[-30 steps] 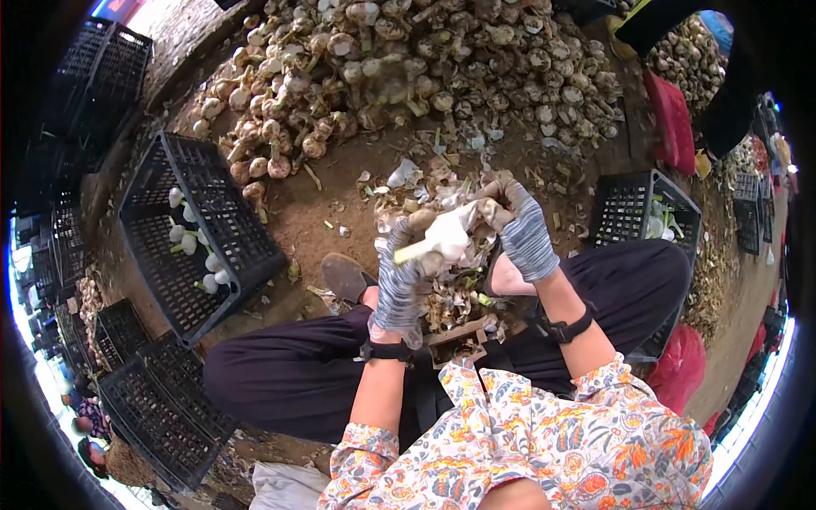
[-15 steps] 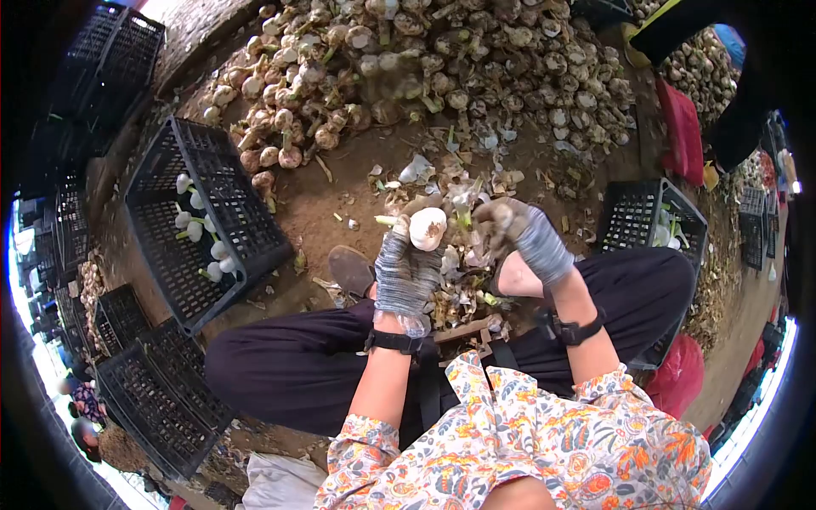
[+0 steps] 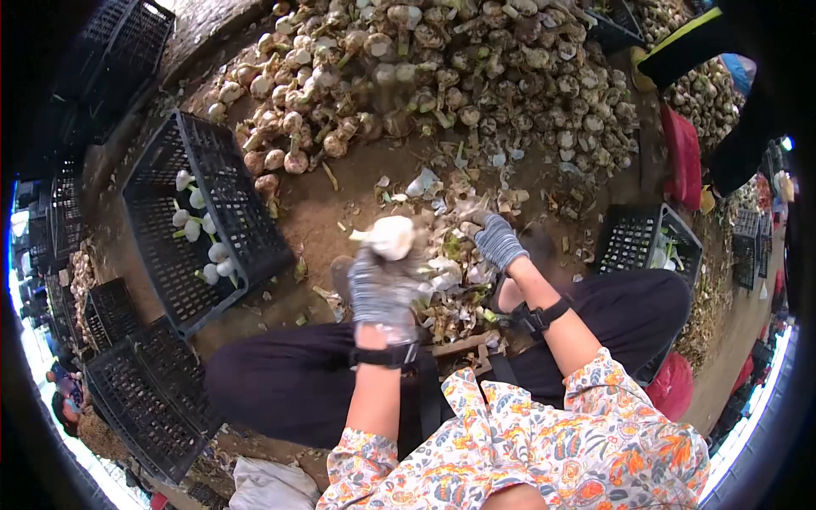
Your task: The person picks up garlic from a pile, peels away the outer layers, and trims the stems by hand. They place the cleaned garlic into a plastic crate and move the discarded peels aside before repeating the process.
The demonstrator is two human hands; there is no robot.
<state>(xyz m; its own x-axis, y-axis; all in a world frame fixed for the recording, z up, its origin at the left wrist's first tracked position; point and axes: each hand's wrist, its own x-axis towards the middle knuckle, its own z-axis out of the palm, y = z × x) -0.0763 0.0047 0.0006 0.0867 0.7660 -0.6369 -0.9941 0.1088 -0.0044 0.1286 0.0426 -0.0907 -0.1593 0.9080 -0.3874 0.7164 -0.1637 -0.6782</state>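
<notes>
A whitish peeled garlic bulb [image 3: 392, 237] with a short stem rests in my gloved left hand [image 3: 381, 285], which is smeared by motion. The fingers of that hand are around the underside of the bulb. To the right, my gloved right hand [image 3: 497, 240] is over the heap of loose skins [image 3: 450, 276], apart from the bulb. Its fingertips are dark and blurred, so I cannot see whether they hold anything. Both gloves are grey-striped.
A black crate [image 3: 229, 191] with several cleaned bulbs tilts at the left; another crate [image 3: 627, 238] holding bulbs stands right. A large pile of unpeeled garlic [image 3: 476, 76] lies ahead. A red stool-like object [image 3: 682, 157] and another person's dark-clad leg [image 3: 744, 140] are at the right.
My left hand has moved left with the garlic bulb. My right hand has shifted slightly left and down, and the gap between the hands is wider.
</notes>
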